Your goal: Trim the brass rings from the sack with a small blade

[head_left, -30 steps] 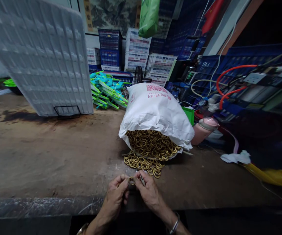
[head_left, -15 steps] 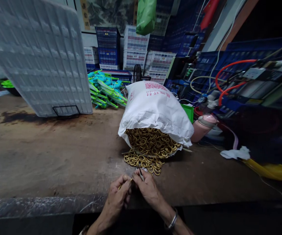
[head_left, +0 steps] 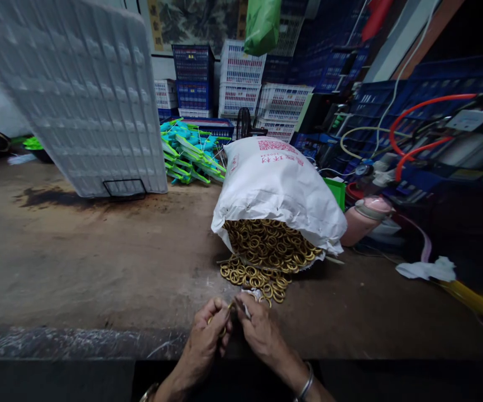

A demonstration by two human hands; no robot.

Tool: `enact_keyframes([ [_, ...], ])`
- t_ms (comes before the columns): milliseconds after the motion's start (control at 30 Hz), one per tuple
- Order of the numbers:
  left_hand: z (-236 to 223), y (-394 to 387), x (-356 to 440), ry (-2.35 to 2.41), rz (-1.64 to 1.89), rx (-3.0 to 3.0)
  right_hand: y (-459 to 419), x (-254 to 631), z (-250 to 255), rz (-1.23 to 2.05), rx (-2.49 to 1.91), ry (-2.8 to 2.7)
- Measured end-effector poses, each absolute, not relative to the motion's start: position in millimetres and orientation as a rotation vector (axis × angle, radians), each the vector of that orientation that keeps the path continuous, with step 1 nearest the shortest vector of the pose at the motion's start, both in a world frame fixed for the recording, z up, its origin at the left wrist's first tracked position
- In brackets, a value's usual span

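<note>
Near the table's front edge, my left hand (head_left: 205, 332) is closed, pinching a brass-coloured ring (head_left: 230, 306) between thumb and forefinger. Another bit of brass shows among its curled fingers. My right hand (head_left: 262, 332) is closed round a slim grey metal tool (head_left: 247, 311) with a narrow tip; its exact kind is unclear. Its fingertips are beside the ring, and whether they touch it is hard to see. Just beyond both hands, loose brass rings (head_left: 253, 276) spill from the mouth of a white woven sack (head_left: 277, 187) lying on its side.
A tall ribbed translucent panel (head_left: 99, 111) stands on the wooden table (head_left: 99, 268) at left. Green and blue plastic pieces (head_left: 191, 151) are heaped behind. To the sack's right are a pink bottle (head_left: 367, 219), a white cloth (head_left: 427, 269) and red hoses (head_left: 396, 137). Crates (head_left: 241, 78) stack at the back.
The ring in my left fingers showed its open face a second ago and now appears nearly edge-on. The tool's angle in my right hand has shifted. The whole view has swung slightly.
</note>
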State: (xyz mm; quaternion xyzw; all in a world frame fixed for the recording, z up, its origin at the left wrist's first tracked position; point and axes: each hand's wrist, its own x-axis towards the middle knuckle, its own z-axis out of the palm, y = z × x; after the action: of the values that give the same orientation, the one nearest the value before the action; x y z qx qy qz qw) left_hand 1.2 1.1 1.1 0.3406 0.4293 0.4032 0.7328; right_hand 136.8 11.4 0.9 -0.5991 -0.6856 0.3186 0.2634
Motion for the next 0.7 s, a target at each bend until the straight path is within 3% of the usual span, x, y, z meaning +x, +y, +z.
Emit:
enact_keyframes([
  [400,2,1,-2,1.072,0.885,0.874,5,134,-5,0.704,-1.662,-2.190],
  [700,13,-9,-6,0.843,0.909,0.668,19,152,-6,0.436,-2.034,-2.077],
])
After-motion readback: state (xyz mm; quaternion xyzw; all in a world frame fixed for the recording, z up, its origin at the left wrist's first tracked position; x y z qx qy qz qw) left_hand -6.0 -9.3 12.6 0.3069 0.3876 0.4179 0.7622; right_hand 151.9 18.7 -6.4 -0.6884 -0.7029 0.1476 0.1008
